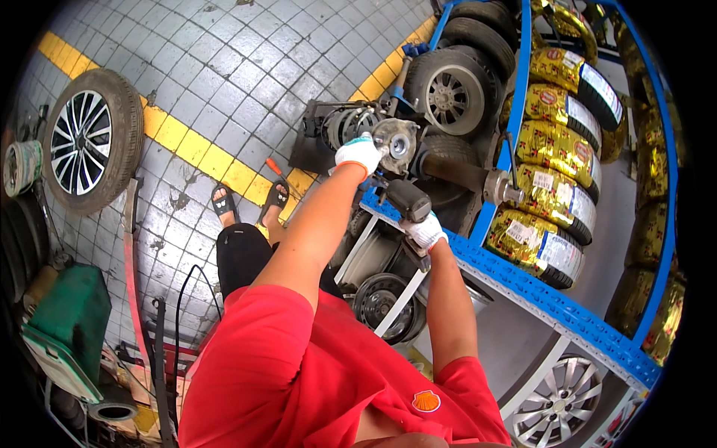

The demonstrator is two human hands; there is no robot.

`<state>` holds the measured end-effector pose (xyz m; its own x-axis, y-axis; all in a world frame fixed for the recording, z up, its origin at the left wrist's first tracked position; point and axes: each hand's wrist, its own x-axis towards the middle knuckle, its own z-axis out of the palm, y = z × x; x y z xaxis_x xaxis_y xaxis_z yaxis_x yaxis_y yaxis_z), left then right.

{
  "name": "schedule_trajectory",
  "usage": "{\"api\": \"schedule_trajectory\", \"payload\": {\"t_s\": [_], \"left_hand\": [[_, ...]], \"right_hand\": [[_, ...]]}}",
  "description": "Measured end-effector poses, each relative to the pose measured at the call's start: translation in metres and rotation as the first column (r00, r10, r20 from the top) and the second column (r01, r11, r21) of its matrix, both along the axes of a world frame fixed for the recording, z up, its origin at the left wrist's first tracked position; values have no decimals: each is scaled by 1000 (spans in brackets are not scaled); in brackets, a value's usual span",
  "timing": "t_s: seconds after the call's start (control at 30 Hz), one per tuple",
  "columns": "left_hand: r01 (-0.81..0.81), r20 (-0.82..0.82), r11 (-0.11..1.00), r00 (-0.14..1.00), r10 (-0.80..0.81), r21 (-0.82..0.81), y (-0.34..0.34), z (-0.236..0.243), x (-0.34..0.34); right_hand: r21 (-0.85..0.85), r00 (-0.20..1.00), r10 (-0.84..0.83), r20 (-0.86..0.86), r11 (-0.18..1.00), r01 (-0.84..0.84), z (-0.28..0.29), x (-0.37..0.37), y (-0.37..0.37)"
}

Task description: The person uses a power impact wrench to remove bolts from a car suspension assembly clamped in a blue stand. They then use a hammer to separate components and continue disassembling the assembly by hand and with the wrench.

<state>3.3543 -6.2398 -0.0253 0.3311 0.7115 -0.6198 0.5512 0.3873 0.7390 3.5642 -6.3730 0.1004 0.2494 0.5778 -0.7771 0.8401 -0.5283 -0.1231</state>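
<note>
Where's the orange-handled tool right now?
Head view, left of centre: the orange-handled tool lies on the tiled floor by the yellow line, just beyond the right sandal.

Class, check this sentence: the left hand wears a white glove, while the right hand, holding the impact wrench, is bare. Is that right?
Not quite: the right hand is not bare; the head view shows it in a white glove too. The left hand is gloved and the right holds the impact wrench, as stated.
</note>
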Motion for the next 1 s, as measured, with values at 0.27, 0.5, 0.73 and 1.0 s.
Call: {"api": "schedule_trajectory", "payload": {"t_s": [0.27, 0.5, 0.73, 1.0], "left_hand": [[-121, 65, 993, 991, 120, 16, -10, -4, 0], [-88, 108, 993, 989, 96, -76, -8, -2, -8], [-92, 134, 992, 986, 103, -86, -10, -1, -8], [-102, 130, 990, 985, 115, -102, -8, 3, -12]], "right_hand": [[35, 998, 31, 58, 999, -34, -14, 19, -9], [-26, 993, -109, 34, 994, 110, 0, -8, 3], [60, 997, -68, -47, 996, 71, -8, 7, -11], [113, 997, -54, -57, 992, 60, -7, 4, -12]]}}
